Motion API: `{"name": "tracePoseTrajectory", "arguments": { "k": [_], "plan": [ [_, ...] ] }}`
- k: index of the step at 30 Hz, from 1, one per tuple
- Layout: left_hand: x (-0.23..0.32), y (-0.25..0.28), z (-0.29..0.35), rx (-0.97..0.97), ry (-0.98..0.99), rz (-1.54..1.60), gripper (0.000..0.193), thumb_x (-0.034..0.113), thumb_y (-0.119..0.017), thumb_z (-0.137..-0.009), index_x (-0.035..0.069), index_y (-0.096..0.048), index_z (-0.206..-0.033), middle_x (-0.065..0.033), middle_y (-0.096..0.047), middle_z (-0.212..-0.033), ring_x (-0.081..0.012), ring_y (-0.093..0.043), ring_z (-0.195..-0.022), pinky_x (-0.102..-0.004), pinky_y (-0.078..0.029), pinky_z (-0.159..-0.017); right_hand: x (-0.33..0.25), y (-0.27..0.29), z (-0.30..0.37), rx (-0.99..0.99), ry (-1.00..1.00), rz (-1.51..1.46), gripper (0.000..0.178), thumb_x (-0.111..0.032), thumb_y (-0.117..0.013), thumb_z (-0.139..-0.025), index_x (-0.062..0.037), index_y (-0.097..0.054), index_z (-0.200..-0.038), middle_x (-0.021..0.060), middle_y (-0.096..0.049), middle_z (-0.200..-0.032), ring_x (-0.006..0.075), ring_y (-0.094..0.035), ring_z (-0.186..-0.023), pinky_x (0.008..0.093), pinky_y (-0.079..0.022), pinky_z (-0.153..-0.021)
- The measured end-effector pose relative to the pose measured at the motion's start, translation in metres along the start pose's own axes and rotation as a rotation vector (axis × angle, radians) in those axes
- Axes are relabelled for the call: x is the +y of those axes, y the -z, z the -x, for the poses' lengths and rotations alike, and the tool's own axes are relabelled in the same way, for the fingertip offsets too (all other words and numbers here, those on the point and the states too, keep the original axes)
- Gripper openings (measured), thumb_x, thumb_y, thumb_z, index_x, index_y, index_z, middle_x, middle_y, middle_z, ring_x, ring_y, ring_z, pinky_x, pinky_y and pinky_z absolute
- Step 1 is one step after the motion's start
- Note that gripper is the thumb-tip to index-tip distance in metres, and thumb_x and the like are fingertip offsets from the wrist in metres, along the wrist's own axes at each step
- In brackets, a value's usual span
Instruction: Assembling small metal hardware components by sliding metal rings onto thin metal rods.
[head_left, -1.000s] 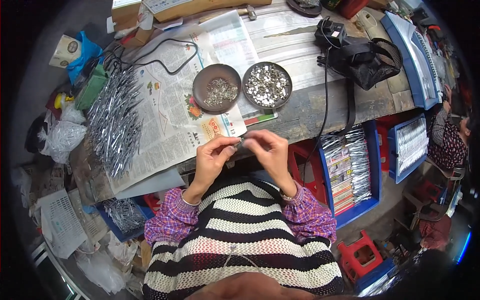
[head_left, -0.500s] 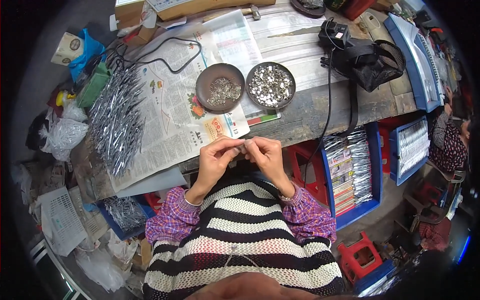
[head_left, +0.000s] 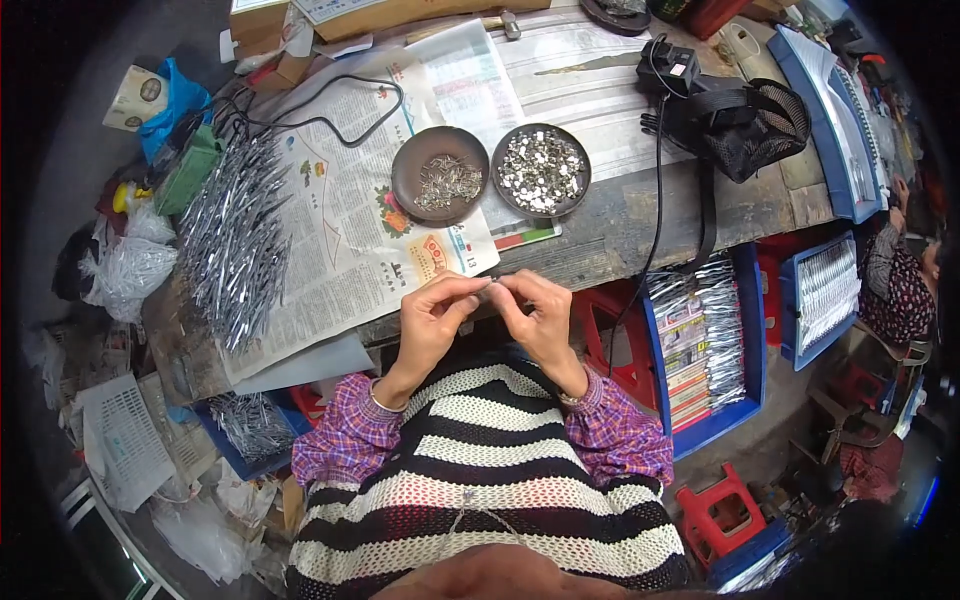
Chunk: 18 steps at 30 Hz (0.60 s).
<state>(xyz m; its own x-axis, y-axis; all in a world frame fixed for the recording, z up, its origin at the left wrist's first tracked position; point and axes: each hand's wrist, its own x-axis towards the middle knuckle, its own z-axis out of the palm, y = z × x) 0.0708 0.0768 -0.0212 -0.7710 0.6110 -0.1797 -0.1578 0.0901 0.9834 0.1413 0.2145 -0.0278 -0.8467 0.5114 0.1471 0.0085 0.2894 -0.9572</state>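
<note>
My left hand and my right hand meet fingertip to fingertip at the near edge of the bench. Both are pinched closed around something tiny between thumbs and forefingers, too small to make out. Just beyond them, on newspaper, a brown round dish holds small thin metal pins. Touching its right side, a second dish is full of small shiny metal pieces. Left on the newspaper lies a large heap of long, slim silvery metal parts.
A black cable hangs over the bench edge beside a black mesh bag. Blue trays of silvery parts stand to the right, another below left. A red stool is lower right; a person sits at far right.
My right hand has shifted slightly to the right and its fingers have turned a little. My left hand stays almost in place, still pinched.
</note>
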Motion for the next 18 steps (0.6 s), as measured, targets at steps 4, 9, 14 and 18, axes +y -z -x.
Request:
{"name": "tracePoseTrajectory", "arguments": {
  "k": [4, 9, 14, 18],
  "plan": [
    [-0.003, -0.001, 0.000, 0.003, -0.047, 0.016, 0.021, -0.008, -0.056, -0.080, -0.002, -0.065, -0.099, -0.0037, -0.059, -0.086, -0.0076, -0.054, -0.076, -0.0194, -0.043, -0.069, 0.010, 0.001, 0.001, -0.162, -0.251, -0.313, 0.016, -0.012, -0.060, -0.083, 0.0010, -0.063, -0.075, 0.0034, -0.058, -0.061, 0.0069, -0.051, -0.050, 0.0197, -0.038, -0.044],
    [-0.001, 0.002, 0.001, -0.020, 0.063, 0.139, 0.019, -0.004, -0.055, -0.084, -0.003, -0.062, -0.102, -0.0023, -0.059, -0.087, -0.0074, -0.054, -0.077, -0.0203, -0.044, -0.070, 0.013, 0.002, 0.001, -0.284, -0.516, -0.616, 0.025, -0.019, -0.054, -0.089, -0.0007, -0.064, -0.076, -0.0011, -0.058, -0.062, 0.0027, -0.049, -0.053, 0.0164, -0.036, -0.045],
    [0.001, 0.002, 0.000, -0.023, 0.117, 0.237, 0.021, 0.002, -0.056, -0.086, -0.003, -0.057, -0.107, -0.0010, -0.058, -0.085, -0.0057, -0.052, -0.072, -0.0191, -0.043, -0.065, 0.011, 0.003, 0.001, -0.236, -0.543, -0.675, 0.019, -0.016, -0.058, -0.087, -0.0003, -0.065, -0.080, -0.0002, -0.060, -0.066, 0.0024, -0.049, -0.053, 0.0153, -0.037, -0.046],
    [0.000, 0.002, -0.002, -0.050, 0.138, 0.310, 0.022, 0.005, -0.057, -0.086, -0.003, -0.056, -0.107, -0.0007, -0.058, -0.081, -0.0030, -0.046, -0.065, -0.0169, -0.037, -0.057, 0.011, 0.004, 0.000, -0.188, -0.515, -0.610, 0.014, -0.013, -0.061, -0.085, 0.0002, -0.067, -0.084, 0.0004, -0.062, -0.068, 0.0026, -0.051, -0.055, 0.0157, -0.039, -0.047]
  ]
}}
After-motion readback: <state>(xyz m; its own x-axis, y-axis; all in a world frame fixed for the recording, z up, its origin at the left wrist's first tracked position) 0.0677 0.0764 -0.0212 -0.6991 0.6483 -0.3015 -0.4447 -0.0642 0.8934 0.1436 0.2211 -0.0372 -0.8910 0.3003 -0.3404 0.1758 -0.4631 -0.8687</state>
